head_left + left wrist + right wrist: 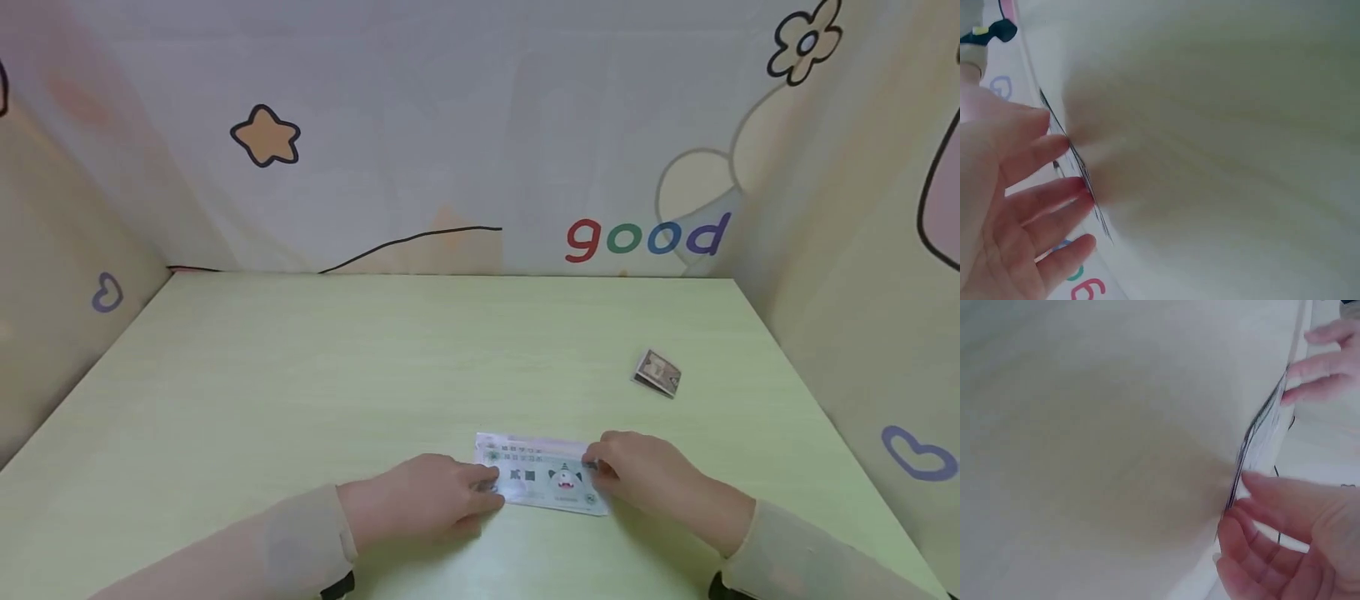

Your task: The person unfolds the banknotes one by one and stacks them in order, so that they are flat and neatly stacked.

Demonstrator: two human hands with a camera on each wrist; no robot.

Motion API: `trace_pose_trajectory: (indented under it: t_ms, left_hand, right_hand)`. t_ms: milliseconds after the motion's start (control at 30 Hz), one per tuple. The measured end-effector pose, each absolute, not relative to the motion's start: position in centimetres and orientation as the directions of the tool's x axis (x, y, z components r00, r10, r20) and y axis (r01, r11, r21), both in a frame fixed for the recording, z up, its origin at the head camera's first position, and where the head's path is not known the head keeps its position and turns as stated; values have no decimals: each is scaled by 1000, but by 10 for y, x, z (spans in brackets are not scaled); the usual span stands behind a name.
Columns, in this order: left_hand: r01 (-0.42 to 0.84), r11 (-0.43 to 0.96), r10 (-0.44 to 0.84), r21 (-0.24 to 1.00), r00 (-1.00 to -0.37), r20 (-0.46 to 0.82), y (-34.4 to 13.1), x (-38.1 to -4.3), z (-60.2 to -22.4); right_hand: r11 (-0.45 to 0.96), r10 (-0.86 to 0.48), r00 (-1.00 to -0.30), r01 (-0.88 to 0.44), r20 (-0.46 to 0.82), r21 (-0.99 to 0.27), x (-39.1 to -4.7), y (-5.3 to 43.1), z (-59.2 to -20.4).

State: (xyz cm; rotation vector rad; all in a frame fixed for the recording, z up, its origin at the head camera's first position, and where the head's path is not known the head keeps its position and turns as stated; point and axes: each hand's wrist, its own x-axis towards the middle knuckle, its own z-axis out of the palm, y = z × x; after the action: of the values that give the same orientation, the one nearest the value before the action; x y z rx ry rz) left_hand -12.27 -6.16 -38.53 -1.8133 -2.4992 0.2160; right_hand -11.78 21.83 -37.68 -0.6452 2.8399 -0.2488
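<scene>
A small stack of play banknotes, pale with printed characters and a cartoon face, is on the table between both hands. My right hand pinches its right end between thumb and fingers; in the right wrist view the thumb lies against the edge. At the left end, my left hand touches it with fairly straight, spread fingers. The left wrist view shows those fingertips right at the dark, thin edge of the banknotes. Seen from the right wrist, the stack looks slightly bent.
A small folded banknote, brown-grey, lies farther back at the right on the pale green table. Printed cloth walls enclose the back and both sides of the table.
</scene>
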Motion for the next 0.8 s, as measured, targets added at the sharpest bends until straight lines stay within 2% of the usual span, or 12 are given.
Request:
trace_pose_trajectory:
  t_ms: [167,367,433,567,800]
  left_hand:
    - [928,359,922,-96,-369,-118,-62,-116,-382]
    - [909,409,895,-80,-417,-158,-61,-114,-379]
    - [908,411,895,-82,-419,-156,-61,-114,-380]
    - [907,412,895,-83,-420,-147,-62,-115,-380]
    - [918,384,914,-100,-393,-99,-62,-116,-384]
  right_hand:
    - [865,-448,-869,-360,-212,-350,-130,236,-368]
    - [860,-319,-946,-264,-57,-436,-157,269,-363]
    - [866,-237,-971,-202,-20,-458,-165,281,-363]
    - [862,-131,-990,-90,-48,-500,-180,303,-366]
    - [888,-152,-979,-75,-136,-453,-201,322,-378]
